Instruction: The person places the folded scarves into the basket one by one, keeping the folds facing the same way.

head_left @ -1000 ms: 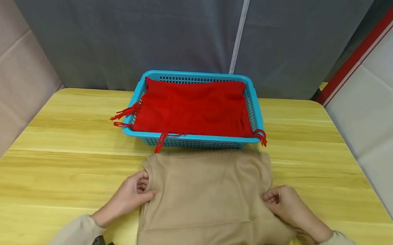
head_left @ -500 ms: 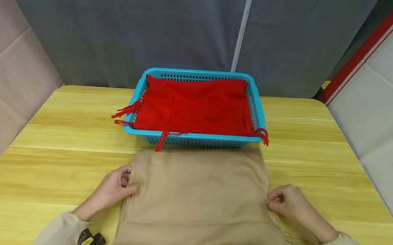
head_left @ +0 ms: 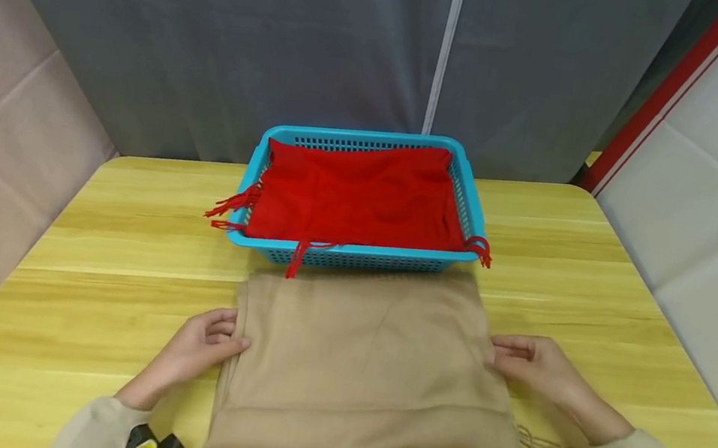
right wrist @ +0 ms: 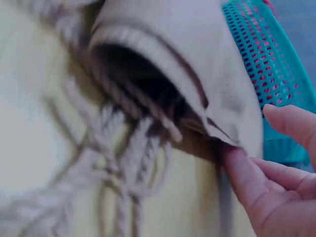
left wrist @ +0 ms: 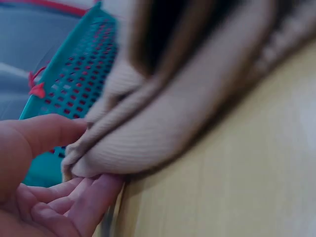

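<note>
A tan fringed scarf [head_left: 361, 360] lies folded into a wide rectangle on the wooden table, its fringe spilling out at the near edge and right corner. At its left edge my left hand [head_left: 192, 350] holds the folded layers, thumb on top and fingers beneath. The left wrist view shows the stacked scarf layers [left wrist: 148, 133] between thumb and fingers. On the opposite side my right hand [head_left: 540, 369] holds the right edge, fingertips partly hidden under the cloth. In the right wrist view the scarf's fold [right wrist: 163, 64] gapes like a tube, with twisted fringe [right wrist: 138, 163] below.
Just behind the tan scarf stands a blue plastic basket [head_left: 474, 201] with perforated walls. A red scarf [head_left: 362, 198] lies folded in it, tassels hanging over the rim. Bare wooden table [head_left: 122, 261] shows on both sides. A grey curtain [head_left: 272, 54] hangs behind.
The left edge of the tan scarf was drawn left by my left hand, and the cloth lies flatter and wider. My right hand has shifted slightly right, its fingers straighter than before.
</note>
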The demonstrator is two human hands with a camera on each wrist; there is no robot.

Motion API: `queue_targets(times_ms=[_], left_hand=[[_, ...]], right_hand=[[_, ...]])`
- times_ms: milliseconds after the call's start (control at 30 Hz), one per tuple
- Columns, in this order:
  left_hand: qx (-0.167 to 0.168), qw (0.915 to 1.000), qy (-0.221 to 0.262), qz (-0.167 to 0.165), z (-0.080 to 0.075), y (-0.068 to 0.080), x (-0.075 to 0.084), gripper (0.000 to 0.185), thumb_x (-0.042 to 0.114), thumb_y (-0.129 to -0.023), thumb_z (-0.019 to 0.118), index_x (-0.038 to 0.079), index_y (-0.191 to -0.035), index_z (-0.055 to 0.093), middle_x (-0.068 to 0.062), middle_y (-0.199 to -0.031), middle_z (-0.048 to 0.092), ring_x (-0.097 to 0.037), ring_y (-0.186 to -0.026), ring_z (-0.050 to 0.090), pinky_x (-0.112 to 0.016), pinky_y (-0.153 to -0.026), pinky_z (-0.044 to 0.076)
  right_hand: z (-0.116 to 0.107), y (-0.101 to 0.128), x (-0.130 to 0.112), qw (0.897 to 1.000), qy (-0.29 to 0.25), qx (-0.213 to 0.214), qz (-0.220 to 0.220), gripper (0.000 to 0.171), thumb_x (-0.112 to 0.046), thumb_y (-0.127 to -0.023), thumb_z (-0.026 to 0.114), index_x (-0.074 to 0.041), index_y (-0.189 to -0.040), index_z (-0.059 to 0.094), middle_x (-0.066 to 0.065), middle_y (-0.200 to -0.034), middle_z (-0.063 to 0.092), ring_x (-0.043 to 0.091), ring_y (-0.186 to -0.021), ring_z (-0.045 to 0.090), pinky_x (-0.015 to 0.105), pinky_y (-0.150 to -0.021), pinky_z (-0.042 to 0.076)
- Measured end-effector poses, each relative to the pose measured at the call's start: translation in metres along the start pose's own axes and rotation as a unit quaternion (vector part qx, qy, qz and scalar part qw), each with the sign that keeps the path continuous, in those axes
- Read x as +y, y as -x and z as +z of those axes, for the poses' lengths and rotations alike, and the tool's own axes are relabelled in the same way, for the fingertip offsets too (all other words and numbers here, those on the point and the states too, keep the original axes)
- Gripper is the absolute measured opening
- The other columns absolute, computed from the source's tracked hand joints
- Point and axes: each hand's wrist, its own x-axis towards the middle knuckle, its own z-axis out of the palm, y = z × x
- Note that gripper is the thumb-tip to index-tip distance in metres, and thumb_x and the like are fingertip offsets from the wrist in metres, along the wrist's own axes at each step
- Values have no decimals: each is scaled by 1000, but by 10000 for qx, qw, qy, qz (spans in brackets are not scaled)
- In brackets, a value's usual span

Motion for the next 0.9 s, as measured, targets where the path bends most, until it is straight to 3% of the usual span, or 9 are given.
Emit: queue_targets(times_ms=[67,200,400,500,700,800,900], left_hand=[[-107,9992,354,-170,-2,1,-2,60,14,-82,63,-10,-128,33,-21,-108,54,-22,-93,56,-25,-71,48],[-308,9967,674,-335,-5,2,-6,62,16,-84,60,-11,-131,28,-23,-112,52,-23,-96,55,-30,-75,48],[-524,9937,868,-467,-3,0,-7,66,16,-86,57,-14,-131,21,-26,-116,50,-21,-97,55,-32,-78,48],[-643,9926,942,-414,-3,-1,-7,67,16,-87,56,-16,-131,18,-28,-119,47,-21,-98,55,-32,-78,47],[-731,9902,1142,-344,-3,-1,-10,62,15,-88,54,-16,-129,21,-27,-117,49,-17,-94,57,-30,-77,48],[-776,9891,1217,-283,-2,-1,-11,60,15,-88,54,-17,-129,22,-25,-115,52,-14,-91,58,-29,-77,48],[-774,9884,1280,-267,-2,0,-12,59,14,-88,54,-17,-128,24,-22,-112,54,-12,-89,58,-27,-76,48]], right_hand=[[-2,-2,4,9958,-835,-326,201,47,-13,-87,57,21,-116,43,22,-104,59,11,-89,60,26,-76,48],[-4,-6,10,9692,-2190,-957,594,38,-11,-88,54,17,-113,48,8,-103,60,13,-92,59,30,-82,46],[-2,-16,7,9514,-2511,-1510,950,13,-11,-88,53,-4,-92,64,1,-86,63,9,-78,60,23,-73,49],[2,-20,4,9554,-2259,-1593,1040,13,-13,-88,54,-7,-84,65,-2,-75,62,5,-66,57,19,-64,49],[14,-23,-6,9904,-481,-1084,706,30,-23,-82,63,-8,-59,51,-2,-52,50,4,-46,44,18,-46,41],[19,-23,-9,9963,209,-797,264,34,-22,-80,66,-3,-57,50,1,-46,50,5,-39,43,18,-39,38],[23,-24,-10,9965,565,-603,-98,32,-19,-78,67,0,-58,52,-1,-43,46,3,-36,38,17,-36,32]])
